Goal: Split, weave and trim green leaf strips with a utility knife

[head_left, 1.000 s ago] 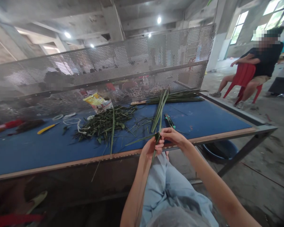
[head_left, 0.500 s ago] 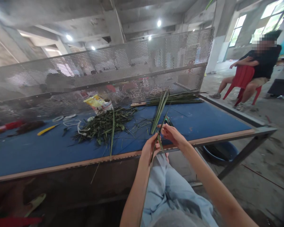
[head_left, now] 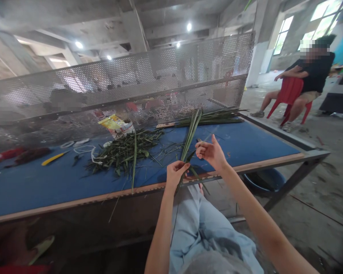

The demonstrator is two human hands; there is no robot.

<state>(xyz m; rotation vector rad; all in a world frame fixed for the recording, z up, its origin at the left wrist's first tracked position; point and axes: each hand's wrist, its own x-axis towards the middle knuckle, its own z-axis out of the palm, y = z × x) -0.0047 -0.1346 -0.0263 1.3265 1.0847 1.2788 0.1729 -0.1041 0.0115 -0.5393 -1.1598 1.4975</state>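
Note:
Near the table's front edge, my left hand [head_left: 177, 174] is closed in a pinch on narrow green leaf strips [head_left: 199, 179]. Their ends stick out to the right and below; the part inside the fingers is hidden. Just right of it, my right hand [head_left: 213, 153] is raised over the edge, thumb up and apart from loosely curled fingers, with nothing visible in it. A bundle of long leaves [head_left: 192, 131] lies on the table, its lower end right behind my left hand. A small dark object, partly covered by my right fingers, cannot be made out.
A heap of cut leaf pieces [head_left: 122, 152] lies to the left, with a yellow-and-white bag [head_left: 117, 125], white cord [head_left: 87, 149] and a yellow-handled tool [head_left: 53, 158]. More long leaves [head_left: 214, 117] lie before the perforated metal screen [head_left: 165, 76]. A person [head_left: 314, 72] sits on a red chair [head_left: 292, 90].
My right hand has come away from the strips, moving up and right, and its thumb has lifted. My left hand keeps its pinch and has shifted slightly left.

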